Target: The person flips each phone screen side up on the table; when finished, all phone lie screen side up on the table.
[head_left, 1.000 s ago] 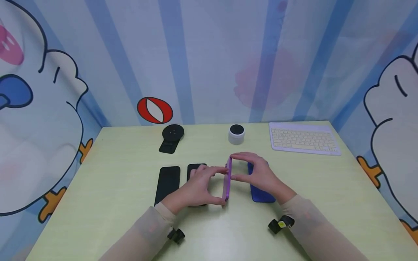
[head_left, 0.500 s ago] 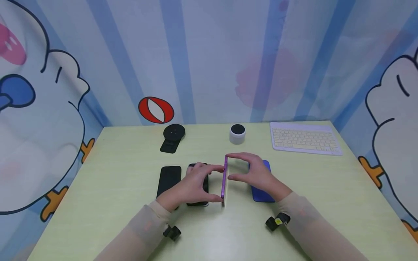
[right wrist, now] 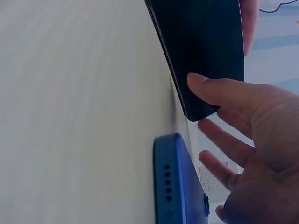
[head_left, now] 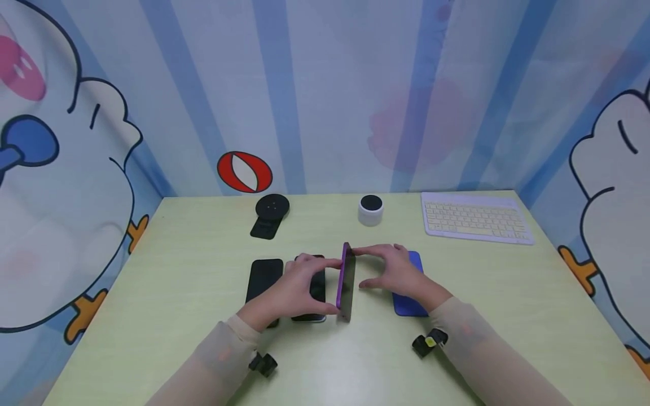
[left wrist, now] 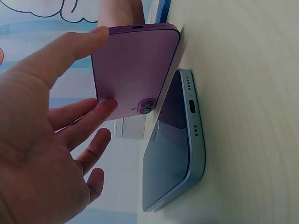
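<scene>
A purple phone stands on its long edge close over the table, leaning left, its dark screen turned right. My left hand pinches it: thumb at the near end, fingertips at the far part, as the left wrist view shows. In that view its purple back carries a camera bump. My right hand is on the screen side, fingers extended, index fingertip at the phone's far end. Its thumb overlaps the screen in the right wrist view, while the head view shows a gap there. A blue phone lies partly under the right hand.
Left of the purple phone, a light-framed phone and a black phone lie partly hidden by the left hand. Farther back are a black round-headed stand, a white cylinder with a black top and a white keyboard.
The purple phone has shifted slightly left and turned, so its dark screen now shows instead of its back. The left hand moved left with it; the right thumb is now farther from it.
</scene>
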`<action>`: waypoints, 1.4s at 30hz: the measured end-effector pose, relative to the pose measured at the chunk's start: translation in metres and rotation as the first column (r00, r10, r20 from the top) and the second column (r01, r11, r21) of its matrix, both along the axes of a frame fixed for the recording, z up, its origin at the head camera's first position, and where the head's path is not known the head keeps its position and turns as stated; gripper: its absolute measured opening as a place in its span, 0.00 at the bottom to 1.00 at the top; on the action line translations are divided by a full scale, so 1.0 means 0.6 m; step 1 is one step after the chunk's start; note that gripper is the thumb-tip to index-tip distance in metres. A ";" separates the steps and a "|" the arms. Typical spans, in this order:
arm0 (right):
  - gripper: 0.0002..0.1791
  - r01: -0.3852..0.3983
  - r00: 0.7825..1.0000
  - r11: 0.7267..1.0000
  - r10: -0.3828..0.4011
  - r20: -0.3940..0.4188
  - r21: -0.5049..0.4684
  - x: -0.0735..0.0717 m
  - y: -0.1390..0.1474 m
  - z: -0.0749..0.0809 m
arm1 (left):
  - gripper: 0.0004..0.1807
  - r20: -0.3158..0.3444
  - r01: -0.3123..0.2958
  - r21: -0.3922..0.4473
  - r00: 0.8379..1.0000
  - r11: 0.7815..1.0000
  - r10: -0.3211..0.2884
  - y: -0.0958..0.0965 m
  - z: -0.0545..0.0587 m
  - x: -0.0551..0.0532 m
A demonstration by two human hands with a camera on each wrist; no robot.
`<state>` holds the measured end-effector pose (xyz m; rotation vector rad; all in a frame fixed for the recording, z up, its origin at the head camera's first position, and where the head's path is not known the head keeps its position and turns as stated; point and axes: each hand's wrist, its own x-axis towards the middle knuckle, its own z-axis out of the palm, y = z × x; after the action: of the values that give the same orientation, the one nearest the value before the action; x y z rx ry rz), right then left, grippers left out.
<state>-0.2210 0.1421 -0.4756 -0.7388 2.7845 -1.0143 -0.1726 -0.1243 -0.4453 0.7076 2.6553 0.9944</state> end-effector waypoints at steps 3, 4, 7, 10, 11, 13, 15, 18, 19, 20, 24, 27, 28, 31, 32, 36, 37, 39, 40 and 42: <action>0.42 -0.004 1.000 0.999 0.004 0.006 0.036 -0.002 0.000 -0.005 | 0.48 0.003 -0.023 -0.008 1.000 1.000 0.023 -0.004 -0.004 0.001; 0.42 -0.005 1.000 0.999 0.005 0.001 0.044 -0.002 0.000 -0.006 | 0.48 -0.001 -0.028 -0.012 1.000 1.000 0.028 -0.005 -0.006 0.001; 0.41 -0.006 1.000 0.998 0.007 -0.024 0.068 -0.003 0.002 -0.009 | 0.49 -0.021 -0.032 -0.021 0.999 0.999 0.031 -0.006 -0.012 0.001; 0.40 -0.005 0.999 0.996 0.008 -0.041 0.088 -0.003 0.006 -0.009 | 0.49 -0.051 -0.036 -0.029 0.998 0.999 0.035 -0.003 -0.018 0.002; 0.40 -0.005 0.999 0.995 0.009 -0.043 0.095 -0.003 0.007 -0.008 | 0.49 -0.062 -0.040 -0.036 0.997 0.999 0.037 -0.001 -0.019 0.002; 0.40 -0.006 0.999 0.994 0.010 -0.041 0.110 -0.004 0.010 -0.006 | 0.49 -0.095 -0.045 -0.064 0.995 0.997 0.039 0.004 -0.022 0.001; 0.40 -0.012 0.999 0.992 0.017 -0.038 0.124 -0.004 0.014 -0.003 | 0.49 -0.126 -0.056 -0.109 0.991 0.993 0.042 0.010 -0.025 -0.001; 0.40 -0.026 0.999 0.990 0.031 -0.031 0.139 -0.006 0.018 0.001 | 0.51 -0.160 -0.067 -0.189 0.986 0.980 0.037 0.019 -0.028 -0.004; 0.40 -0.031 0.999 0.990 0.035 -0.026 0.137 -0.007 0.019 0.002 | 0.51 -0.167 -0.070 -0.216 0.985 0.974 0.034 0.022 -0.029 -0.004; 0.40 -0.037 0.999 0.990 0.040 -0.023 0.134 -0.007 0.021 0.002 | 0.52 -0.174 -0.072 -0.241 0.984 0.968 0.030 0.026 -0.029 -0.005; 0.39 -0.051 0.999 0.992 0.052 -0.010 0.112 -0.010 0.025 0.000 | 0.51 -0.190 -0.069 -0.323 0.982 0.944 0.006 0.037 -0.030 -0.006; 0.39 -0.056 0.998 0.993 0.056 -0.002 0.102 -0.010 0.028 0.000 | 0.51 -0.180 -0.064 -0.350 0.984 0.935 0.000 0.042 -0.029 -0.006; 0.39 -0.058 0.998 0.993 0.058 0.001 0.100 -0.010 0.028 0.000 | 0.50 -0.174 -0.064 -0.353 0.985 0.933 0.002 0.043 -0.028 -0.005; 0.39 -0.064 0.998 0.992 0.065 -0.003 0.106 -0.010 0.029 -0.001 | 0.50 -0.164 -0.059 -0.368 0.987 0.928 -0.002 0.045 -0.028 -0.003; 0.39 -0.065 0.998 0.992 0.066 -0.005 0.108 -0.009 0.029 -0.001 | 0.51 -0.161 -0.056 -0.373 0.987 0.926 -0.005 0.045 -0.027 -0.002; 0.39 -0.073 0.997 0.993 0.074 -0.005 0.096 -0.004 0.039 -0.002 | 0.52 -0.134 -0.041 -0.385 0.991 0.922 -0.011 0.042 -0.018 0.001; 0.38 -0.071 0.997 0.993 0.071 -0.002 0.090 0.000 0.042 -0.001 | 0.52 -0.130 -0.042 -0.382 0.992 0.923 -0.008 0.041 -0.016 0.002; 0.38 -0.062 0.998 0.995 0.063 -0.003 0.072 0.006 0.051 0.001 | 0.50 -0.123 -0.047 -0.369 0.992 0.928 0.002 0.037 -0.011 0.003; 0.37 -0.055 0.998 0.996 0.055 -0.006 0.065 0.009 0.056 0.001 | 0.48 -0.125 -0.052 -0.360 0.992 0.932 0.007 0.036 -0.010 0.003; 0.36 -0.039 0.999 0.997 0.040 -0.021 0.061 0.013 0.066 0.001 | 0.44 -0.141 -0.057 -0.338 0.990 0.939 0.010 0.036 -0.010 0.002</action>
<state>-0.2134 0.1816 -0.4751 -0.7989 2.7937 -0.9160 -0.1715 -0.1030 -0.4513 0.6734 2.8612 0.4817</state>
